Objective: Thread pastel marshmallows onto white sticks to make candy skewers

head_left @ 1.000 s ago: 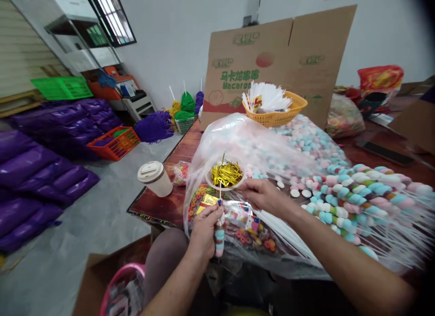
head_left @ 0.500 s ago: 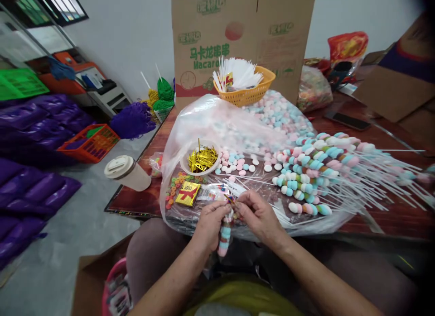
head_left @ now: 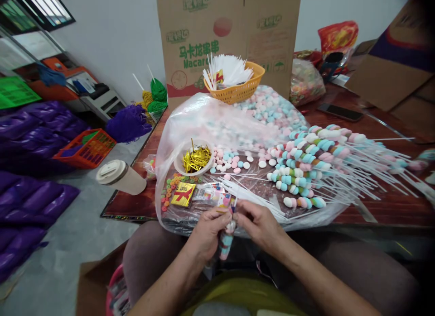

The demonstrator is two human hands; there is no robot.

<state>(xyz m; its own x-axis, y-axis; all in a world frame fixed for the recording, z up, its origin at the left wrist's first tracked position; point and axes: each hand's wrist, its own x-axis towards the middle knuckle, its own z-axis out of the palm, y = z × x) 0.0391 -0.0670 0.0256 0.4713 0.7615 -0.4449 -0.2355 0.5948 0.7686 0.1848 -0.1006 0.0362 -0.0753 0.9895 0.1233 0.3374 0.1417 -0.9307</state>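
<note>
My left hand (head_left: 206, 231) is closed around the neck of a marshmallow skewer (head_left: 225, 244) in a clear wrapper. Pastel marshmallows hang downward below the hand, over my lap. The wrapper's printed end (head_left: 225, 199) sticks up above my fingers. My right hand (head_left: 261, 224) pinches at the gathered neck from the other side, its fingertips nearly touching my left thumb. A gold twist tie (head_left: 222, 210) shows as a thin sliver at the neck, mostly hidden by the fingers. Just beyond lie flat printed wrappers (head_left: 206, 192), a gold packet (head_left: 183, 194) and white sticks (head_left: 253, 196).
A bowl (head_left: 177, 165) of gold ties stands left on the plastic bag (head_left: 166, 126), with loose marshmallows (head_left: 234, 160) beside it. Finished skewers (head_left: 306, 157) are piled right. Behind are a yellow basket (head_left: 234, 93) and a cardboard box (head_left: 190, 35). A lidded cup (head_left: 129, 182) tilts at the left edge.
The view has shifted slightly right. My fingers have turned at the wrapper's neck; the gold tie, earlier sticking up between my hands, now lies mostly behind my fingers, and the printed end shows more.
</note>
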